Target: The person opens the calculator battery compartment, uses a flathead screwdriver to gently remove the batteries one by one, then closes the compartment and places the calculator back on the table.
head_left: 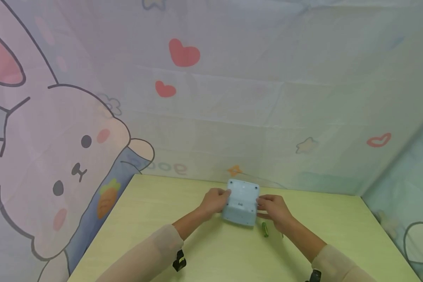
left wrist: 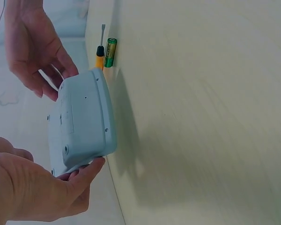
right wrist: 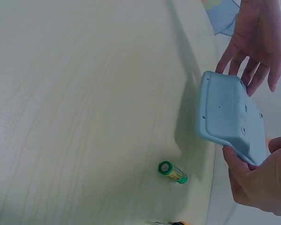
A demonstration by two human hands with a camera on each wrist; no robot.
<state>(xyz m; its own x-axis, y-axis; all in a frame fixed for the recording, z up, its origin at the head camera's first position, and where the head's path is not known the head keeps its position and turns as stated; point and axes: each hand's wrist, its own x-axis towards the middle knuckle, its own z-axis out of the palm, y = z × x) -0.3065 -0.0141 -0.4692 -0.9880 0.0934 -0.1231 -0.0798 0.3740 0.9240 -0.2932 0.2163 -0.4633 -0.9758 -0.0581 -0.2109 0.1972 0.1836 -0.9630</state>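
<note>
A light blue plastic device with screw holes and a raised, wedge-like section is held up off the table, its underside toward the head camera. My left hand grips its left edge, thumb on the back face. At the opposite edge, my right hand pinches the device between thumb and fingers, plainest in the right wrist view. What is on the device's other face is hidden. A green battery lies on the table just below my right hand. Beside it is a screwdriver with a yellow handle, mostly hidden in the head view.
The pale yellow-green table ends at a back edge close behind the device. A printed cloth with a rabbit and hearts hangs behind it. A dark cable loop shows beyond the table's right side.
</note>
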